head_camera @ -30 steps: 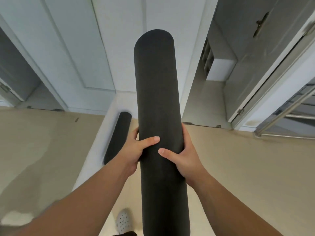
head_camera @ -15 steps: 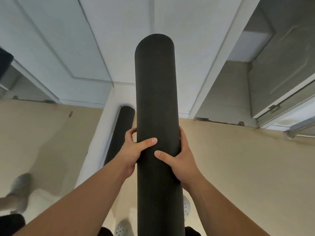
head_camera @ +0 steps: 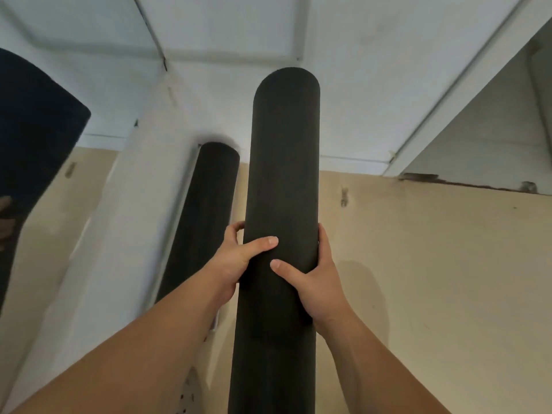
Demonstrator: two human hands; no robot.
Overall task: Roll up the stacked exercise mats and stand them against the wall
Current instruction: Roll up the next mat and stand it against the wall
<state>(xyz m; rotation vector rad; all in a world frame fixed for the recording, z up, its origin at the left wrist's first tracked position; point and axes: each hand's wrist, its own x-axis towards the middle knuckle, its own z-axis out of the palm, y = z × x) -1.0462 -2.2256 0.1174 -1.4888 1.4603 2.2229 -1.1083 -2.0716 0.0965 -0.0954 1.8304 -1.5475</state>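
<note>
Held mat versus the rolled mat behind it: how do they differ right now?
Left hand and right hand grip the held mat; the rear mat is untouched. The held mat appears clear of the wall; the rear mat leans on it. The held mat fills more of the view than the rear mat. Both are dark, rolled, roughly upright.
</note>
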